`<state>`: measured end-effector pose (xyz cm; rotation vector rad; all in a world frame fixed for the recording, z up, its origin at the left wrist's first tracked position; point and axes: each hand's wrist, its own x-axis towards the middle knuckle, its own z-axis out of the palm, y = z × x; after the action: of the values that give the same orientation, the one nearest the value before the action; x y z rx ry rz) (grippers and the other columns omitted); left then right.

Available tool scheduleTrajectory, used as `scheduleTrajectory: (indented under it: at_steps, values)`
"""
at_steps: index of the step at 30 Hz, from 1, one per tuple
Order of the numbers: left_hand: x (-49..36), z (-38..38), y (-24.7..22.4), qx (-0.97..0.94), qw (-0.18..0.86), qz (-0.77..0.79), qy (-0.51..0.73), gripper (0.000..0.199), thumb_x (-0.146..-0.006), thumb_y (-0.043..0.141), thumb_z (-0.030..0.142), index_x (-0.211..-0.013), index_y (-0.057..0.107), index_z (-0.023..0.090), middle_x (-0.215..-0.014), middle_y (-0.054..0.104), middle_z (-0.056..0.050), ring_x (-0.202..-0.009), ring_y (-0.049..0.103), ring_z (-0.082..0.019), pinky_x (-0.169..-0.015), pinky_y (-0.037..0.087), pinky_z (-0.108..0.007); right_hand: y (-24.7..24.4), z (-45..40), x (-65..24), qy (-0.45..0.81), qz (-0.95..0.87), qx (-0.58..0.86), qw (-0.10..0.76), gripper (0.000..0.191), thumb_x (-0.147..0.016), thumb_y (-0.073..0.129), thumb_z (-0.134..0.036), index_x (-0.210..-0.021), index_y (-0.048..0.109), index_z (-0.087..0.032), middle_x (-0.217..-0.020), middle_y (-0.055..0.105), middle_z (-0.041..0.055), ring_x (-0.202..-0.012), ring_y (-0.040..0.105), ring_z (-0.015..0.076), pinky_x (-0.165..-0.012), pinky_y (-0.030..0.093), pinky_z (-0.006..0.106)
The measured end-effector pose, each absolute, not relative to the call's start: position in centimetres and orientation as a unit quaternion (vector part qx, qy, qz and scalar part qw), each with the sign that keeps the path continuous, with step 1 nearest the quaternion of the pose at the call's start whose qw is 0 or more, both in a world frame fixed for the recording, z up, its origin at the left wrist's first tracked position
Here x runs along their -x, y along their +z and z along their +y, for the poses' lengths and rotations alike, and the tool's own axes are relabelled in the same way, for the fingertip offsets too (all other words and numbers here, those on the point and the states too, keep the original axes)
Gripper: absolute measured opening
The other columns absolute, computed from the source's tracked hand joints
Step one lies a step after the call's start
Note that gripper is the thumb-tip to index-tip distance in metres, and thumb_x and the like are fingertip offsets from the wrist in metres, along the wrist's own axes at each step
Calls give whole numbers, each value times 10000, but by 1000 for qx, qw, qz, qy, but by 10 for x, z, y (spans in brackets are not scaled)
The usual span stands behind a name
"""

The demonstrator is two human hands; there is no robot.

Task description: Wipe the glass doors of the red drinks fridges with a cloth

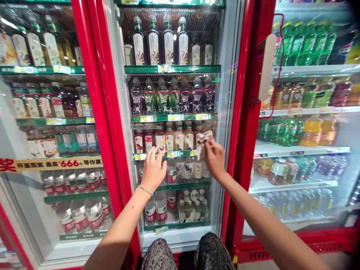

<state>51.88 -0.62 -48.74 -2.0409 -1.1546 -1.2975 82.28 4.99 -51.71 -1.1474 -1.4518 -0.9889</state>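
My right hand (216, 159) is closed on a crumpled pale cloth (201, 150), which could also be a tissue. It is held up against or just before the glass of the middle red-framed fridge door (237, 135). To the left, my left hand (154, 169) has its fingers spread and holds nothing. Whether its fingertips touch the glass, I cannot tell. Behind both hands, small labelled drink bottles (179, 138) stand in a row on a green-edged shelf (180, 153).
Dark bottles (161, 97) fill the shelf above, and water bottles (161, 210) stand low down. A second stocked fridge with a printed yellow strip (56, 164) is at left. Another fridge at right has a pale vertical handle (267, 67) and a red cord (280, 67). My knees (159, 255) are close below.
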Motion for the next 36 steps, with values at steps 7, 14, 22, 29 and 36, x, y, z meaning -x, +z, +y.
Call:
scheduleTrajectory:
  at_steps: [7,14,22,29,36]
  values:
    - [-559,41,-461,725,372,-349,-464,411,-978,555,210,-1386,593,202,-1520,538,-154,-1483,432,-331,-1259,300,-591,-499,88,-780,-488,-720,312,383,539,-1019,489,-266,-1552,421,-223,-1484,595,99,-1482,417,263,-1189,368,441]
    - [-569,77,-398,679,447,-302,-498,496,-975,605,269,-1466,539,251,-1535,540,-125,-1504,412,-310,-1294,197,-581,-410,116,-856,-449,-532,422,581,598,-1042,444,-375,-1609,312,-238,-1452,530,163,-1407,440,336,-1166,360,557]
    - [-567,101,-418,705,386,-309,-509,702,-999,571,359,-1632,269,358,-1698,292,-84,-1583,238,-343,-1299,38,-625,-498,89,-833,-505,-659,387,402,543,-996,534,-426,-1521,485,-293,-1469,541,121,-1425,427,341,-1206,303,530]
    - [-569,104,-424,698,403,-322,-496,708,-1004,555,364,-1638,240,345,-1706,233,-80,-1595,194,-328,-1296,55,-631,-420,95,-864,-427,-566,575,408,741,-1029,407,-543,-1669,162,-261,-1759,55,76,-1616,25,362,-1275,141,619]
    - [-570,101,-426,701,381,-327,-506,653,-1012,522,360,-1625,304,304,-1704,228,-85,-1598,173,-326,-1297,46,-633,-492,84,-834,-417,-677,506,334,726,-1039,383,-557,-1672,114,-324,-1761,30,66,-1618,-3,358,-1275,101,651]
